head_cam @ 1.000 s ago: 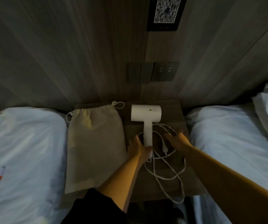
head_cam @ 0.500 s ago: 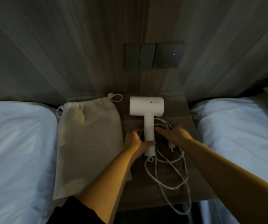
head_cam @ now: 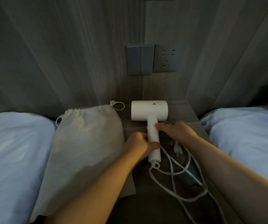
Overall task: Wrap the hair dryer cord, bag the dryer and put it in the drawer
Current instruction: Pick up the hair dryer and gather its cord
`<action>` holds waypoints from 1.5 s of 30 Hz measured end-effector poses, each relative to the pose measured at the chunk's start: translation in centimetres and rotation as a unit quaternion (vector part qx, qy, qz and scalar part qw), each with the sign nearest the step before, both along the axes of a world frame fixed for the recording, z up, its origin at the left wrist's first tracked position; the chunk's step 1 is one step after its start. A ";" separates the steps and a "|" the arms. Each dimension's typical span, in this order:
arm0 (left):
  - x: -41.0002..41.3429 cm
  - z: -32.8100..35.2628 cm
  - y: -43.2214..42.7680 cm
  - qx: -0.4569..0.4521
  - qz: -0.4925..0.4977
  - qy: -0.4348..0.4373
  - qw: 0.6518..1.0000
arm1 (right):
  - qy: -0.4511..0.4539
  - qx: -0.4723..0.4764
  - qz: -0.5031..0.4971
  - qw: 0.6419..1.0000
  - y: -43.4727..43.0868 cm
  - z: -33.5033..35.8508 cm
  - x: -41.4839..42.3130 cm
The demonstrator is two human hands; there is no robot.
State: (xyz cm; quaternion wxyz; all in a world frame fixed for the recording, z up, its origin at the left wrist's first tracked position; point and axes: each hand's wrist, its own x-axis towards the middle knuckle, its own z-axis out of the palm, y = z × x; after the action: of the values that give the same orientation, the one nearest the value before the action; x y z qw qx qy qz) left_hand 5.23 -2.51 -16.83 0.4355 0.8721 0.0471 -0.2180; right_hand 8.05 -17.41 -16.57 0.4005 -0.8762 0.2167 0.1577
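While lying flat on the dark wooden table (head_cam: 186,110) between two white beds, white hair dryer (head_cam: 149,110) seen held at the handle by both grips: left hand (head_cam: 139,145) clenched around the handle's middle, right hand (head_cam: 177,130) with fingertips pressed to the handle just above that grip. Loose white cord (head_cam: 175,173) sprawled below and right of the grips, plug (head_cam: 178,148) just under the right hand. Pale drawstring bag (head_cam: 84,143) flat left of the left grip.
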 end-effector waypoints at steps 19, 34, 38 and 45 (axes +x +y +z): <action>-17.0 2.2 -0.4 -0.170 -0.010 -0.145 0.975 | -0.195 0.252 -0.084 0.944 -0.7 3.2 -18.1; -28.1 -2.1 -0.7 -0.229 -0.065 -0.262 0.935 | -0.336 0.354 -0.130 0.863 -0.5 0.1 -30.2; -28.0 -3.6 1.8 -0.330 -0.055 -0.168 0.927 | -0.341 0.199 -0.076 0.916 -2.0 -0.8 -31.8; -27.2 -4.3 4.1 -0.387 0.055 -0.117 0.913 | -0.290 -0.034 0.183 0.939 -3.7 -0.7 -33.6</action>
State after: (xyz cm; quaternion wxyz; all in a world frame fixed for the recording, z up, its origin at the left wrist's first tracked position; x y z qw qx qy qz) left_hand -21.94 1.59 -21.11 0.7528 0.6504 -0.0443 -0.0914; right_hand -25.59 -21.09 -17.29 0.3805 -0.9214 -0.0675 -0.0404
